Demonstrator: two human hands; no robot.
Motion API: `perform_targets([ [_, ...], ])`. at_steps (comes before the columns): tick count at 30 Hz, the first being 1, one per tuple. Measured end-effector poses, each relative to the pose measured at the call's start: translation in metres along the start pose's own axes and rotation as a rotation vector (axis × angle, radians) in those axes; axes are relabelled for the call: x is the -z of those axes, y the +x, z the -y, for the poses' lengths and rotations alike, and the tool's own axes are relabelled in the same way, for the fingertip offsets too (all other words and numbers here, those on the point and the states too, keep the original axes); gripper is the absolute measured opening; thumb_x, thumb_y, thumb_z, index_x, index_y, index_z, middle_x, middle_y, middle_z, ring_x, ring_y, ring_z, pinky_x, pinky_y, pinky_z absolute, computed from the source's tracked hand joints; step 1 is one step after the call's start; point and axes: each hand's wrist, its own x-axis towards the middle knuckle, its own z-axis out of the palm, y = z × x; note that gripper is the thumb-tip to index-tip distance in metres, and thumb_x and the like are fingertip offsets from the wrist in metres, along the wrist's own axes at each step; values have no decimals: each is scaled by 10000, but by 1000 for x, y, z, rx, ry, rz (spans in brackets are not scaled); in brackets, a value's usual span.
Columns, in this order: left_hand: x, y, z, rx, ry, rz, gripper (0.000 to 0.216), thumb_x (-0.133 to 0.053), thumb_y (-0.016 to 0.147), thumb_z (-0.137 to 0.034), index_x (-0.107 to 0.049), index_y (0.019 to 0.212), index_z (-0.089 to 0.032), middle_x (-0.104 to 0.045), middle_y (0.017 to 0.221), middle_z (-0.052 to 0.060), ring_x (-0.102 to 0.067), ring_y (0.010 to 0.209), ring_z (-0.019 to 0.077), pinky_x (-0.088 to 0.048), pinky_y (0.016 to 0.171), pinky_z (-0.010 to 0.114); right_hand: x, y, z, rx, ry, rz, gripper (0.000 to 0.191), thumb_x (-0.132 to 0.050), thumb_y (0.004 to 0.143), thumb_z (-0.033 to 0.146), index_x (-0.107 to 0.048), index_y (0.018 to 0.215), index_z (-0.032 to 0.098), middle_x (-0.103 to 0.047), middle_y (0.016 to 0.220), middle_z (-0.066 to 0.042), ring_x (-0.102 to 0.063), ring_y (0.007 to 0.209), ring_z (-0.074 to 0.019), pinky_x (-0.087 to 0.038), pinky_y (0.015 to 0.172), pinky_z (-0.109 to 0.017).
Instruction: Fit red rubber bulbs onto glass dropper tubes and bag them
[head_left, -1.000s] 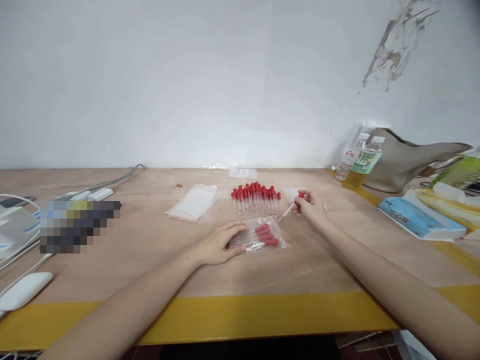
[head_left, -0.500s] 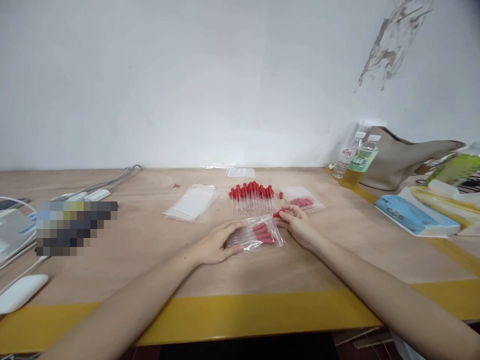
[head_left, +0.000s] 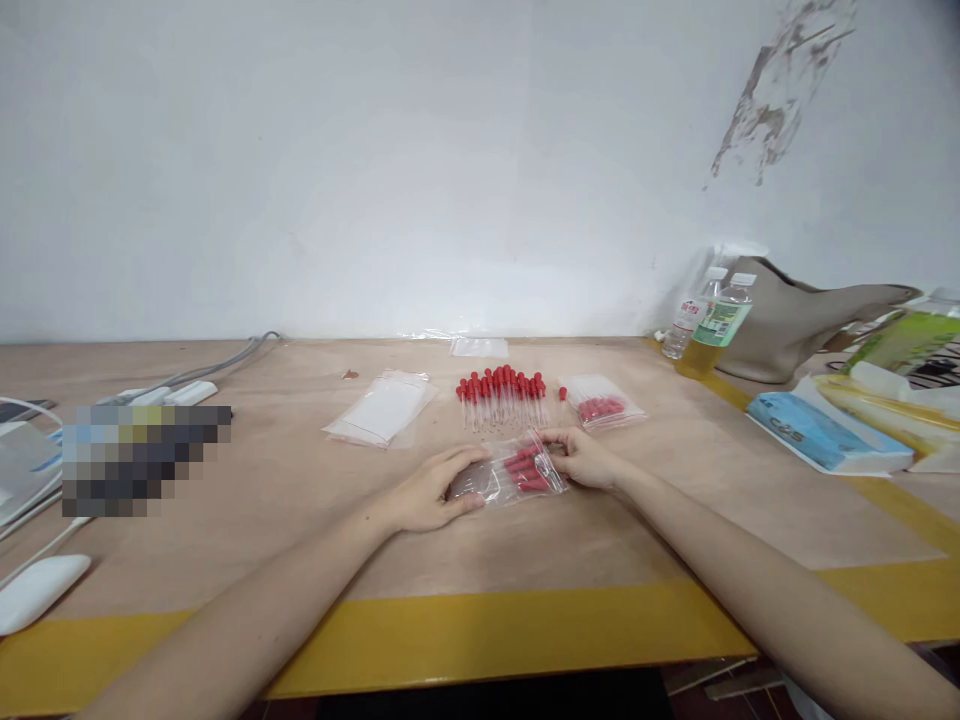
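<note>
A clear zip bag (head_left: 486, 487) lies flat in front of me with several red-bulbed droppers (head_left: 531, 470) inside, their bulbs toward its right end. My left hand (head_left: 439, 490) has the bag's left end between thumb and fingers. At the right end, by the bag's mouth, my right hand (head_left: 581, 456) is closed, its fingertips against the plastic. Whatever those fingertips hold is hidden. Just beyond the bag, a row of droppers (head_left: 502, 390) with red bulbs and thin clear tubes lies on the table, with a single one (head_left: 562, 394) to its right.
A filled bag of droppers (head_left: 604, 405) lies right of the row, flat bags (head_left: 379, 410) left of it. Two bottles (head_left: 712, 325), a grey-brown bag (head_left: 787, 325) and a tissue pack (head_left: 821, 435) stand or lie at right. At left are cables (head_left: 225, 358) and a white mouse-like object (head_left: 46, 592).
My right hand has moved left and slightly down to the bag's mouth with the red-bulbed dropper, whose bulb no longer shows in my fingers. My left hand keeps its place on the bag.
</note>
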Motion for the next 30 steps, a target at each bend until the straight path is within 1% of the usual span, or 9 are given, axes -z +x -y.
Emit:
perform_targets([
  [3,1,0,0,-6,6,7,484,-505,794,-335,-362,1242,-219,-449,1240,76,-417,1132,207,-336,961,388,0,1,5,11,-19,69,314,-641,630,346,-605,881,161,-647,773,-9,-600,780,-155,-473,709,-295],
  [6,1,0,-1,-7,1,6,484,-506,793,-336,-363,1241,-221,-454,1233,75,-419,1128,208,-342,956,385,4,1,9,-1,-117,66,288,-610,659,381,-626,833,153,-652,770,-8,-597,758,-153,-465,702,-285],
  [9,1,0,-2,-21,-11,-1,479,-508,793,-341,-370,1236,-222,-461,1227,71,-426,1122,205,-346,955,373,5,3,8,-23,-239,-20,294,-596,665,419,-640,753,142,-654,723,-15,-591,671,-149,-463,609,-257],
  [13,1,0,-1,-29,-11,0,487,-512,791,-341,-367,1241,-223,-452,1237,72,-421,1130,204,-341,961,368,-2,9,0,-49,-259,-205,280,-644,613,415,-589,599,141,-617,563,-9,-552,507,-124,-430,465,-223],
  [17,1,0,-1,-16,9,7,488,-508,794,-341,-367,1243,-214,-444,1243,80,-415,1136,200,-336,968,368,-3,8,-2,-133,-162,-301,261,-659,607,364,-482,622,172,-456,353,77,-380,286,-59,-281,289,-157],
  [20,0,-1,0,-20,11,4,488,-510,793,-336,-368,1243,-213,-438,1250,81,-406,1146,199,-328,975,373,2,5,1,-193,-24,-338,210,-590,684,350,-472,735,183,-476,379,85,-347,248,-46,-238,255,-137],
  [23,0,0,0,-19,4,3,486,-513,789,-340,-372,1239,-218,-428,1263,83,-398,1154,213,-328,972,397,3,2,4,-234,13,-367,248,-540,720,417,-497,724,173,-552,476,42,-353,247,-38,-198,231,-144],
  [27,0,-1,1,-24,5,4,476,-509,791,-346,-380,1230,-213,-440,1251,84,-411,1143,208,-337,967,384,-6,-1,3,-141,-80,-194,289,-647,624,414,-573,664,137,-593,535,0,-480,384,-65,-322,322,-157],
  [30,0,-1,-1,-35,0,3,463,-506,793,-341,-387,1222,-217,-448,1243,78,-411,1143,206,-334,971,378,-15,-2,4,-86,-80,-265,301,-697,558,390,-532,603,143,-594,554,5,-522,470,-92,-386,412,-185],
])
